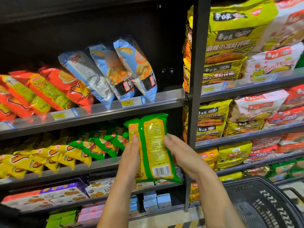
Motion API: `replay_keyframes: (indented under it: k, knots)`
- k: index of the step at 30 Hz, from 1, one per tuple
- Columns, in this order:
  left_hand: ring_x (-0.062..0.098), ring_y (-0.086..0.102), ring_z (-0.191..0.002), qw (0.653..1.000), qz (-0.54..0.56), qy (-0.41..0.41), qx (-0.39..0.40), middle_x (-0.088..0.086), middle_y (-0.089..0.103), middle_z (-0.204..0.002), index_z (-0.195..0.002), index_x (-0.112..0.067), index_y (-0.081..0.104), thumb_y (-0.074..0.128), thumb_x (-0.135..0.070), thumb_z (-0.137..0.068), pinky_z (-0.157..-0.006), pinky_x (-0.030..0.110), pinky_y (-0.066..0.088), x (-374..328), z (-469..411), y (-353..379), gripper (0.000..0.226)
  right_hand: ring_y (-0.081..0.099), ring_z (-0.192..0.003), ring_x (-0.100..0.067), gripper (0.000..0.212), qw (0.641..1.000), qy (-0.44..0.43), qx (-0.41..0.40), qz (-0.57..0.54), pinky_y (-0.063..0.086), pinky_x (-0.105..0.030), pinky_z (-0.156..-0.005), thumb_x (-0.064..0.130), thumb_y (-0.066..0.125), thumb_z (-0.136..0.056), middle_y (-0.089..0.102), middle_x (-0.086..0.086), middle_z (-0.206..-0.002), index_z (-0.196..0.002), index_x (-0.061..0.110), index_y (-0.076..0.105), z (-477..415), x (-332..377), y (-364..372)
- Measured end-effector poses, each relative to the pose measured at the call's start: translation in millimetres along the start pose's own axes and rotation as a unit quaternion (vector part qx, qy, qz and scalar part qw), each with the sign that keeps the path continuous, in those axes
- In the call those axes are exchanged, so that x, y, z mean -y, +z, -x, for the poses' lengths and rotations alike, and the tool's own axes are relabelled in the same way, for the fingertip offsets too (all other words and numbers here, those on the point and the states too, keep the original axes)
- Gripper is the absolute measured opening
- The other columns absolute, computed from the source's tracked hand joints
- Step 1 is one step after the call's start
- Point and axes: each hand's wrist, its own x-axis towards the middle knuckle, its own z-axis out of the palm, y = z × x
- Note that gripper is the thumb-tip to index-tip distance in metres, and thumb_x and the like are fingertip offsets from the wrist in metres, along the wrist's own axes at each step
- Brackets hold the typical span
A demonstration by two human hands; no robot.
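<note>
Work looks about half done: the green snack bags (154,145) are off the shelf (102,162), held up in front of it, left hand (131,155) and right hand (179,155) fingers clamped on their sides, not yet in the black basket (263,203).

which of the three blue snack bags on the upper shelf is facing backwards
The leftmost blue bag: it shows its white text panel and barcode, while the middle blue bag and the right blue bag show snack pictures.
</note>
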Motion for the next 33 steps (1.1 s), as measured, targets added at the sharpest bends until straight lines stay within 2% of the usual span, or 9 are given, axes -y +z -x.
replay_keyframes:
  k: [5,8,11,15,24,27,29,32,33]
  knots:
    - [0.014,0.069,-0.122,0.995,-0.022,0.090,0.034,-0.012,0.074,-0.128,-0.122,-0.056,0.063,0.056,-0.059,-0.095,-0.108,0.051,0.052,-0.1,2.9,-2.0,0.029,0.072,-0.118,-0.022,0.049,0.998,-0.055,-0.015,-0.023,0.060,-0.037,-0.097,0.022,0.075,-0.088,0.075,-0.004,-0.126,-0.135,0.016,0.061,1.8,-4.2,-1.2]
    - [0.011,0.064,-0.130,0.991,-0.014,0.108,0.081,-0.012,0.071,-0.135,-0.142,-0.030,0.055,0.064,-0.037,-0.091,-0.111,0.040,0.051,4.3,4.7,-7.0,0.052,0.071,-0.118,-0.018,0.046,0.995,-0.089,-0.039,-0.017,0.058,-0.030,-0.095,0.013,0.077,-0.083,0.077,0.000,-0.123,-0.127,0.021,0.067,4.7,-11.2,-11.2]
    - [-0.002,0.066,-0.119,0.988,-0.010,0.109,0.111,-0.023,0.075,-0.121,-0.133,-0.029,0.054,0.067,-0.023,-0.086,-0.093,0.017,0.055,7.7,2.9,-10.4,0.049,0.072,-0.112,-0.014,0.047,0.995,-0.082,-0.056,0.001,0.057,-0.031,-0.095,0.013,0.082,-0.073,0.079,0.004,-0.113,-0.118,0.022,0.069,5.2,-16.3,-17.9]
    - [0.003,0.070,-0.115,0.987,0.001,0.097,0.125,-0.012,0.077,-0.120,-0.133,-0.019,0.055,0.071,-0.014,-0.086,-0.088,0.018,0.056,9.7,-1.8,-15.1,0.050,0.070,-0.117,-0.017,0.042,0.993,-0.091,-0.069,0.023,0.054,-0.038,-0.103,0.010,0.088,-0.077,0.078,0.003,-0.116,-0.110,0.033,0.077,-0.2,-22.4,-25.0]
    - [0.023,0.072,-0.120,0.991,0.048,-0.003,0.123,0.005,0.071,-0.136,-0.148,-0.024,0.053,0.085,-0.043,-0.083,-0.098,0.046,0.059,0.3,-10.2,-13.6,0.075,0.073,-0.115,-0.032,0.055,0.997,-0.003,-0.045,-0.066,0.056,-0.049,-0.103,0.046,0.080,-0.084,0.076,-0.016,-0.122,-0.121,0.007,0.071,-3.4,-10.1,-23.5]
    - [0.007,0.075,-0.081,0.993,0.031,-0.033,0.109,-0.006,0.078,-0.097,-0.119,-0.019,0.065,0.067,-0.046,-0.095,-0.075,0.025,0.059,-7.8,-5.9,-3.7,0.036,0.079,-0.092,-0.022,0.048,0.995,0.055,-0.060,-0.053,0.063,-0.030,-0.077,0.045,0.066,-0.095,0.081,-0.014,-0.106,-0.115,0.003,0.075,-3.0,2.1,-18.4]
    - [0.003,0.064,-0.072,0.989,0.028,-0.071,0.125,-0.013,0.067,-0.088,-0.100,-0.031,0.061,0.062,-0.053,-0.098,-0.083,0.026,0.049,-18.2,0.1,-4.1,0.022,0.077,-0.071,-0.007,0.046,0.995,0.076,-0.064,-0.001,0.059,-0.018,-0.064,0.049,0.061,-0.099,0.082,-0.002,-0.084,-0.104,0.006,0.077,-4.9,8.4,-15.9]
    - [0.021,0.080,-0.082,0.985,0.066,-0.119,0.109,0.003,0.082,-0.097,-0.113,-0.022,0.071,0.069,-0.055,-0.093,-0.081,0.036,0.055,-15.4,-5.5,-6.1,0.039,0.073,-0.065,-0.006,0.045,0.990,0.100,-0.077,0.056,0.059,-0.028,-0.093,0.061,0.059,-0.096,0.078,0.004,-0.070,-0.085,0.020,0.075,-8.0,15.1,-14.1]
    - [0.019,0.081,-0.084,0.984,0.069,-0.114,0.116,0.004,0.083,-0.100,-0.114,-0.021,0.071,0.072,-0.057,-0.091,-0.078,0.036,0.057,-12.4,-8.1,-8.5,0.042,0.069,-0.061,-0.003,0.042,0.990,0.106,-0.082,0.053,0.059,-0.021,-0.086,0.059,0.057,-0.097,0.075,0.004,-0.071,-0.082,0.023,0.071,-8.1,19.7,-11.6]
